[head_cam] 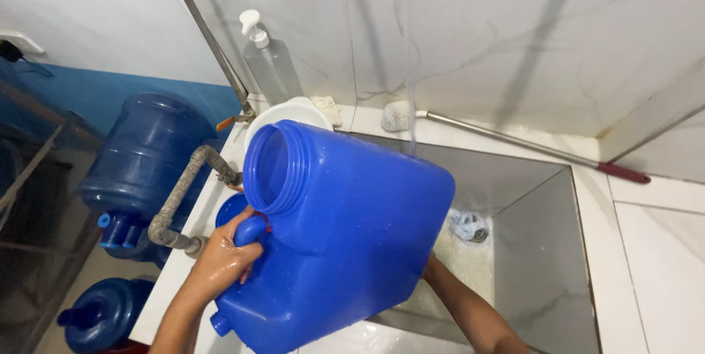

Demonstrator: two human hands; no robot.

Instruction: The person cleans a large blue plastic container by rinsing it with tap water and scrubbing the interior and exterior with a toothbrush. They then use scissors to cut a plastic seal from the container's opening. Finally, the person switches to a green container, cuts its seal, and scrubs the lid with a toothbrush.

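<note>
Left hand [224, 258] grips the blue water jug [345, 236] by its handle.
Jug tilted, mouth toward 11 o'clock over the sink [543, 251]; right hand hidden beneath, grip unclear.

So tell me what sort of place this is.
Probably a wash area for refilling water containers: a tiled sink basin, a blue water jug held over it, and more blue bottles beside it.
</note>
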